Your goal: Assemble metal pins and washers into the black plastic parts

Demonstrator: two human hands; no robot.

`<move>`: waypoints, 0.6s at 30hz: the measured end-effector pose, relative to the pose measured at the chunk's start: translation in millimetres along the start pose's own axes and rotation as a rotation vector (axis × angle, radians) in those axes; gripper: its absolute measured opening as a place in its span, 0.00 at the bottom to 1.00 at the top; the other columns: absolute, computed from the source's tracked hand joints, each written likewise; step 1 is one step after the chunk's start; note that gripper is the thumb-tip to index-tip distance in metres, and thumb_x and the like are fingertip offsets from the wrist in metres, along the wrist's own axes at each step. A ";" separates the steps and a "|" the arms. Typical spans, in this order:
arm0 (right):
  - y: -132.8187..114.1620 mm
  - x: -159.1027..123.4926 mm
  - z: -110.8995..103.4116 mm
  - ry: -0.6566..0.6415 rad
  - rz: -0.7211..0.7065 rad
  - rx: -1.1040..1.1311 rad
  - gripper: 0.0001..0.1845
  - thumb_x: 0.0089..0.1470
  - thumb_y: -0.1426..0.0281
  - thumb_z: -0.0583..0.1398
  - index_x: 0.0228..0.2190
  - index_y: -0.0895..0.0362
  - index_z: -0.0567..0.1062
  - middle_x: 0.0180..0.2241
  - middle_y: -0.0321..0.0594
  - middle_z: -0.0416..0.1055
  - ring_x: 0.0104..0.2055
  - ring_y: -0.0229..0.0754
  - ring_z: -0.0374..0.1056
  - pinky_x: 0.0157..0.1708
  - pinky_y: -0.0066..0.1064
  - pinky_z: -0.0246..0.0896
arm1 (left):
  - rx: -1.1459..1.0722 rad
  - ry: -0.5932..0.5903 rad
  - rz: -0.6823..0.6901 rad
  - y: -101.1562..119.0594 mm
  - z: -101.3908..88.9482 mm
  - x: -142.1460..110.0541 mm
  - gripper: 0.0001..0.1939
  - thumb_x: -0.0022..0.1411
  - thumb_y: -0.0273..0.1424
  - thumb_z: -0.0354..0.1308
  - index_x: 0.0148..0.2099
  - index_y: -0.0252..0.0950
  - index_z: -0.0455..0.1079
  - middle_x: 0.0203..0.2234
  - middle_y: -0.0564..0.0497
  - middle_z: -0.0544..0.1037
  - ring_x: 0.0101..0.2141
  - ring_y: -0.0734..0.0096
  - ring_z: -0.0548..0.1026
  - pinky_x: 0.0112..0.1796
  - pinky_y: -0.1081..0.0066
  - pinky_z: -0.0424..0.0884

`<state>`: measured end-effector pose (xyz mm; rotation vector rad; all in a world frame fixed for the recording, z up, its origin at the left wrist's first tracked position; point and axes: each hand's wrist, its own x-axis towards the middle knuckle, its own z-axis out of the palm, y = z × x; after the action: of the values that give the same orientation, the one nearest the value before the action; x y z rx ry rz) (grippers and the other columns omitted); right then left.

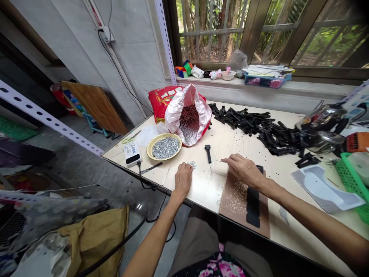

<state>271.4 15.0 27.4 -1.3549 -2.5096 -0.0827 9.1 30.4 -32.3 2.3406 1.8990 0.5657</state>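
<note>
My left hand [183, 177] rests near the table's front edge with its fingers curled together. Its fingertips touch a small pile of shiny metal pieces [192, 165]; anything between them is hidden. In a pinch, my right hand [243, 169] has a thin metal rod [220, 161] pointing left. Below that hand lies a brown board [230, 200] strewn with pale specks, carrying flat black pieces [253, 207] in a row. A screwdriver with a black handle [208, 154] lies between my hands. Left of it, a yellow bowl [148, 148] holds many small metal pieces.
Behind the bowl, an open red bag [170, 109] contains reddish and silvery thin rods. Many black strips [242, 119] are heaped toward the back right. A white device with a cable [132, 153] and scissors [127, 140] lie left. A green basket [350, 181] stands far right.
</note>
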 end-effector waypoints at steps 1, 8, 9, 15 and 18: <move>-5.2 -3.4 -0.7 0.020 0.015 0.053 0.17 0.57 0.78 0.50 0.46 0.56 0.69 0.34 0.43 0.68 0.38 0.43 0.64 0.31 0.31 0.60 | 0.013 -0.002 -0.008 -0.3 1.5 -0.5 0.08 0.63 0.25 0.47 0.36 0.36 0.68 0.33 0.46 0.70 0.38 0.62 0.68 0.35 0.67 0.65; -42.2 -6.9 -1.4 0.115 0.097 0.352 0.12 0.62 0.71 0.51 0.42 0.57 0.72 0.34 0.42 0.69 0.34 0.40 0.66 0.34 0.31 0.63 | -0.480 0.035 -0.213 1.6 -0.7 -7.4 0.04 0.60 0.27 0.50 0.33 0.37 0.64 0.32 0.48 0.69 0.37 0.65 0.68 0.38 0.66 0.66; -47.5 -5.3 -1.4 0.120 0.110 0.366 0.12 0.62 0.70 0.51 0.41 0.57 0.73 0.35 0.42 0.69 0.34 0.39 0.66 0.33 0.30 0.63 | -0.596 0.030 -0.246 4.2 -3.5 -8.0 0.04 0.61 0.28 0.50 0.33 0.37 0.64 0.31 0.49 0.70 0.35 0.66 0.69 0.36 0.66 0.67; -71.7 5.1 3.2 0.125 0.080 0.360 0.15 0.62 0.69 0.50 0.46 0.53 0.72 0.34 0.42 0.67 0.33 0.39 0.66 0.31 0.27 0.60 | -1.473 -0.098 -0.493 30.6 -25.9 -10.6 0.15 0.52 0.39 0.62 0.34 0.32 0.66 0.26 0.52 0.72 0.23 0.79 0.68 0.26 0.76 0.68; -75.7 8.1 4.6 0.131 0.093 0.325 0.14 0.62 0.69 0.51 0.46 0.52 0.73 0.33 0.41 0.67 0.33 0.38 0.65 0.30 0.27 0.58 | -1.749 -0.141 -0.611 40.9 -35.2 -13.0 0.18 0.43 0.34 0.69 0.34 0.30 0.68 0.25 0.53 0.72 0.23 0.81 0.69 0.28 0.77 0.70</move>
<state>203.7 -19.7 31.6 -1.2825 -2.2301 0.2378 33.5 2.5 9.0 0.6200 0.9643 1.1670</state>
